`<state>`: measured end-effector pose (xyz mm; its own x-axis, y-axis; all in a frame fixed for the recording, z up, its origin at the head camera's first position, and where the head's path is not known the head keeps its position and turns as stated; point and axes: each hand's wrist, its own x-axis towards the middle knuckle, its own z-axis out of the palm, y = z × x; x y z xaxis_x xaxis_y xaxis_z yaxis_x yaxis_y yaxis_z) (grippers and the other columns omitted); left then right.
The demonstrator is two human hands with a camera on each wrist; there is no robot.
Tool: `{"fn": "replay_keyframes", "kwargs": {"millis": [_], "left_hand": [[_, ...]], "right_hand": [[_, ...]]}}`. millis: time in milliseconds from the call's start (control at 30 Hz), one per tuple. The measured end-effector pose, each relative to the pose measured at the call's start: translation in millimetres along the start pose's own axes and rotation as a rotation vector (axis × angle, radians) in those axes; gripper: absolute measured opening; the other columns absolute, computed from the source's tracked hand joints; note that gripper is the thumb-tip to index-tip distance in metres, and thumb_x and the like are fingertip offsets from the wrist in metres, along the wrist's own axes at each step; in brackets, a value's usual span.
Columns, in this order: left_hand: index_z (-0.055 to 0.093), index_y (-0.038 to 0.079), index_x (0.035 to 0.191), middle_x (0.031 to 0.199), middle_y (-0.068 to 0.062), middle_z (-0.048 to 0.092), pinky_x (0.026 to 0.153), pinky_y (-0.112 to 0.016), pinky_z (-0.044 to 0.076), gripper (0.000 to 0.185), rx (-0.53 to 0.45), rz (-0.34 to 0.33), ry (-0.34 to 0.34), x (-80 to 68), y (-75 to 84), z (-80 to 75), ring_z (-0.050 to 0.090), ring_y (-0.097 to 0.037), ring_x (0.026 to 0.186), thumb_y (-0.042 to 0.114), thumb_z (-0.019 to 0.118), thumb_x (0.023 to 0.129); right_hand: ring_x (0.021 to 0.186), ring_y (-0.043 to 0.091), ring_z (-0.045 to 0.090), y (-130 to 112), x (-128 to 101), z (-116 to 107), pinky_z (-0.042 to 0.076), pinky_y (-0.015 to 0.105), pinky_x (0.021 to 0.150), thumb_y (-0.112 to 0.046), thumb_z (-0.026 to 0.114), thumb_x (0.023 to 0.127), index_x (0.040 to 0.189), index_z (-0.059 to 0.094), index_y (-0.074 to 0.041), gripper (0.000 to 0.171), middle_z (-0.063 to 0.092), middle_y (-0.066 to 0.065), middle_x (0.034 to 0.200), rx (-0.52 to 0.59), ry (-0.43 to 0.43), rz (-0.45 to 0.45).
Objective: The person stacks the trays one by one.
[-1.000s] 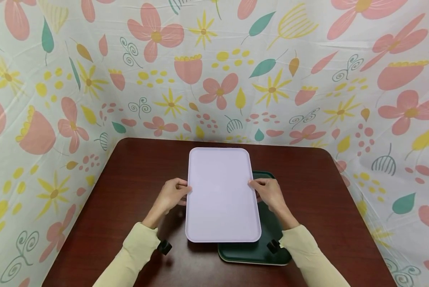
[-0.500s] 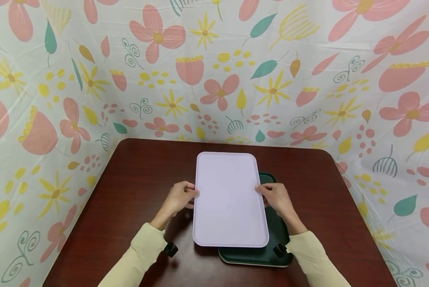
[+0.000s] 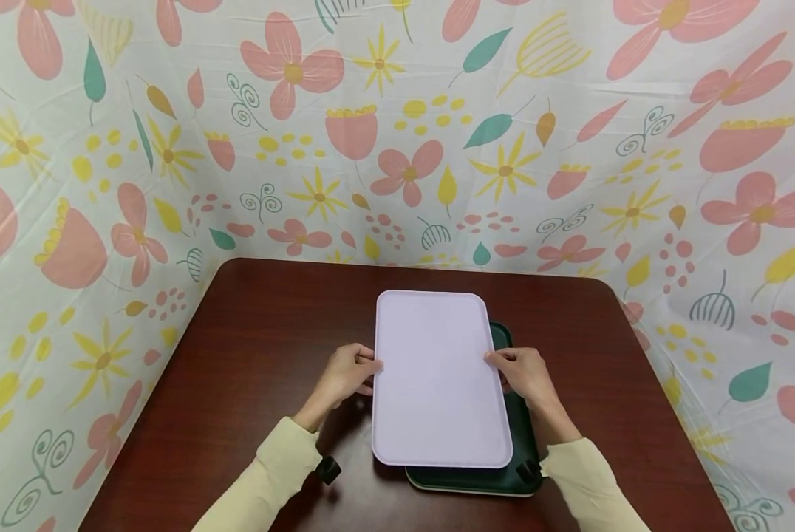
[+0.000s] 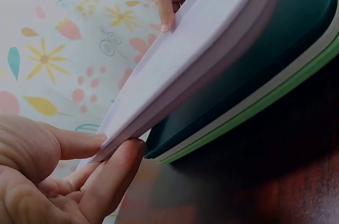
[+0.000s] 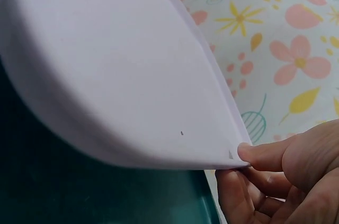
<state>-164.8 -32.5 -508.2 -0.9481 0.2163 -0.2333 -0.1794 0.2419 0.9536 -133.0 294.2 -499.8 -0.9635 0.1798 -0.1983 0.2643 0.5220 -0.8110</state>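
A pale lilac rectangular tray [image 3: 440, 380] is held above a stack of trays, overlapping most of it from the left in the head view. My left hand [image 3: 346, 377] pinches its left rim, thumb on top and fingers beneath. On the opposite rim my right hand [image 3: 522, 375] pinches in the same way. The stack's top is a dark green tray [image 3: 522, 428]. Below that, the left wrist view shows a white tray [image 4: 296, 68] and a light green tray [image 4: 280, 91]. A gap separates the lilac tray from the stack.
The stack lies on a dark red-brown wooden table [image 3: 271, 325] with rounded far corners. A white curtain [image 3: 397, 96] with printed flowers and leaves hangs behind and beside the table. Small black devices [image 3: 328, 469] sit at both wrists.
Both hands have carried the lilac tray to the right and slightly toward the person, so it covers more of the dark green tray. The stack stays in place.
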Motion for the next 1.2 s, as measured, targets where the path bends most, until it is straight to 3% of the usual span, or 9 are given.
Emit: {"fn": "replay_keyframes", "kwargs": {"millis": [167, 767, 1200], "left_hand": [[0.063, -0.012, 0.112, 0.097, -0.018, 0.068, 0.058, -0.036, 0.061, 0.022, 0.002, 0.001, -0.006, 0.7, -2.3, 7.7, 0.072, -0.024, 0.077, 0.002, 0.069, 0.096], [0.063, -0.012, 0.109, 0.094, -0.016, 0.07, 0.056, -0.035, 0.061, 0.021, -0.004, 0.007, -0.042, 2.3, -8.5, 32.2, 0.072, -0.022, 0.069, 0.001, 0.07, 0.094], [0.065, -0.011, 0.105, 0.089, -0.014, 0.07, 0.055, -0.038, 0.061, 0.018, 0.014, 0.039, -0.045, 3.8, -12.7, 45.6, 0.071, -0.022, 0.058, 0.001, 0.071, 0.094]], "right_hand": [[0.066, 0.018, 0.066, 5.8, -2.1, -3.7, 0.06, 0.035, 0.059, -0.023, 0.069, 0.101, 0.116, 0.073, 0.009, 0.035, 0.071, 0.013, 0.086, 0.001, 0.004, 0.016], [0.063, 0.018, 0.064, 29.2, -9.8, -14.4, 0.059, 0.036, 0.056, -0.022, 0.069, 0.101, 0.113, 0.073, 0.012, 0.036, 0.072, 0.02, 0.094, -0.028, 0.018, 0.042], [0.065, 0.022, 0.063, 42.2, -13.1, -19.5, 0.059, 0.04, 0.057, -0.024, 0.07, 0.1, 0.112, 0.073, 0.011, 0.037, 0.07, 0.014, 0.087, -0.044, 0.042, 0.057]]}}
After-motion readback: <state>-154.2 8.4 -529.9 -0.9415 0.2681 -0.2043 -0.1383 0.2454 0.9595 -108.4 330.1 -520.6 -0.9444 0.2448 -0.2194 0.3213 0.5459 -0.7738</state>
